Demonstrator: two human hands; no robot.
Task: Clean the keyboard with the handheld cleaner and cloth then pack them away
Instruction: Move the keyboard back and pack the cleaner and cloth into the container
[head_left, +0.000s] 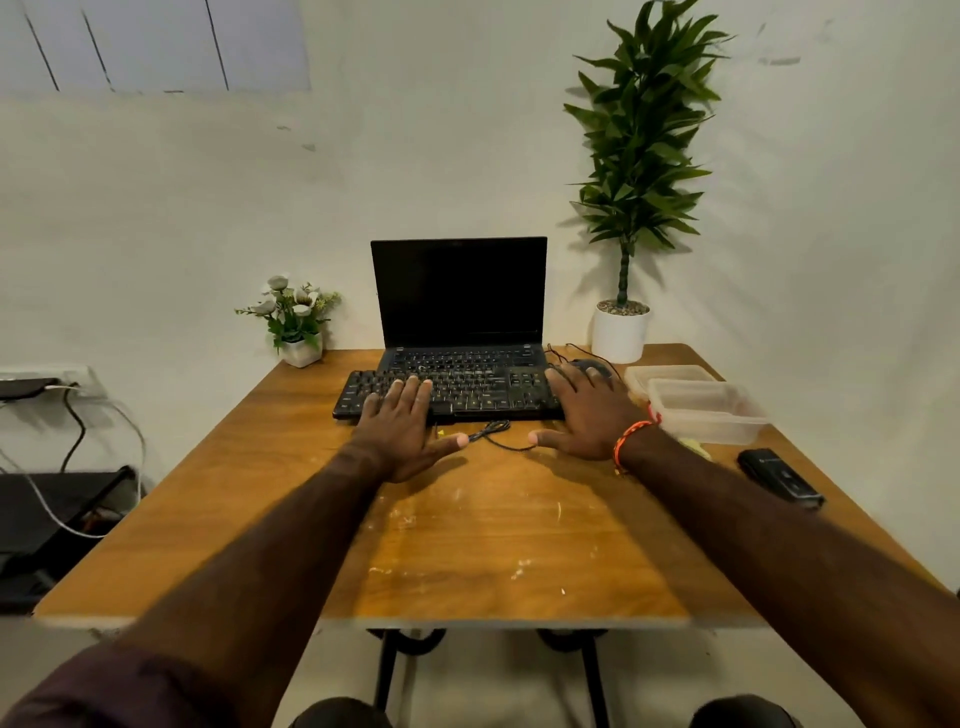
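A black external keyboard (478, 392) lies across the far middle of the wooden table (467, 545), in front of an open laptop (460, 301). My left hand (408, 428) reaches over the keyboard's left front part with straight, spread fingers resting on the keys. My right hand (589, 413) lies flat at the keyboard's right end, fingers straight, thumb out over the table. A black handheld cleaner (779, 477) lies near the table's right edge. A bit of yellow cloth (695, 446) shows behind my right wrist, mostly hidden.
Two clear plastic containers (698, 402) sit at the right. A black mouse (592, 366) lies beyond my right fingers. The keyboard's cable (493, 434) coils between my hands. A small flower pot (301, 345) and a tall potted plant (621, 332) stand at the back corners.
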